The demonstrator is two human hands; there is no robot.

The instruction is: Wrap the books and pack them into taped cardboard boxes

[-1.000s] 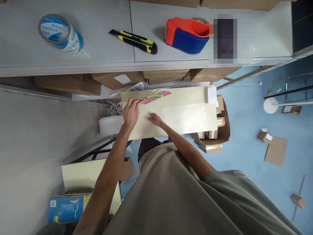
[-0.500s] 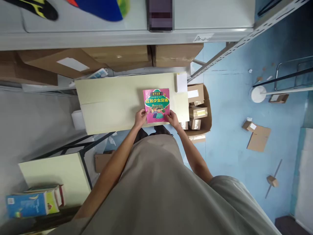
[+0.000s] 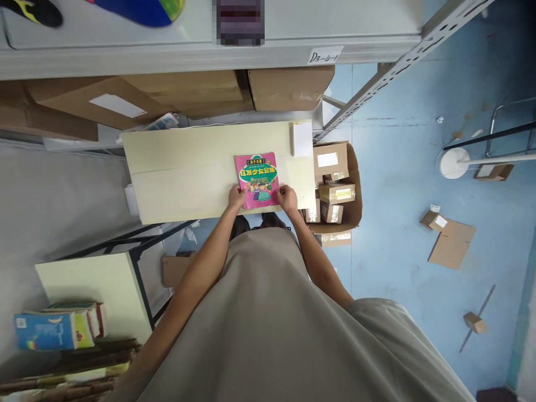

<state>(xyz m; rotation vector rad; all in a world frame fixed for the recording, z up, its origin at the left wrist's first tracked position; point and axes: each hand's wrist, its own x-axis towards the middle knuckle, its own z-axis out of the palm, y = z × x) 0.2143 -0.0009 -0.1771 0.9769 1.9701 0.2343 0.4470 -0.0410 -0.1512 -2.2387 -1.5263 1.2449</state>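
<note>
A pink picture book [image 3: 258, 181] with a green title panel and yellow lettering lies face up at the front of a pale yellow table [image 3: 180, 173], its cover toward me. My left hand [image 3: 237, 197] is closed on the book's lower left edge. On the opposite side, my right hand [image 3: 287, 199] pinches the lower right edge, fingers curled. A small white box [image 3: 302, 139] stands on the table to the right, beyond the book.
At right, a large carton [image 3: 357, 184] holds several small boxes. A metal shelf [image 3: 176, 58] crosses above, with cardboard boxes [image 3: 288, 89] under it. Lower left, books [image 3: 54, 330] lie on another table [image 3: 113, 285]. Flattened cardboard [image 3: 452, 244] and a round white stool [image 3: 454, 163] are on the right.
The camera view has shifted a little, so the shelf label reads more clearly. Both hands remain at the book's sides, and the book seems to lie lower or flatter on the table.
</note>
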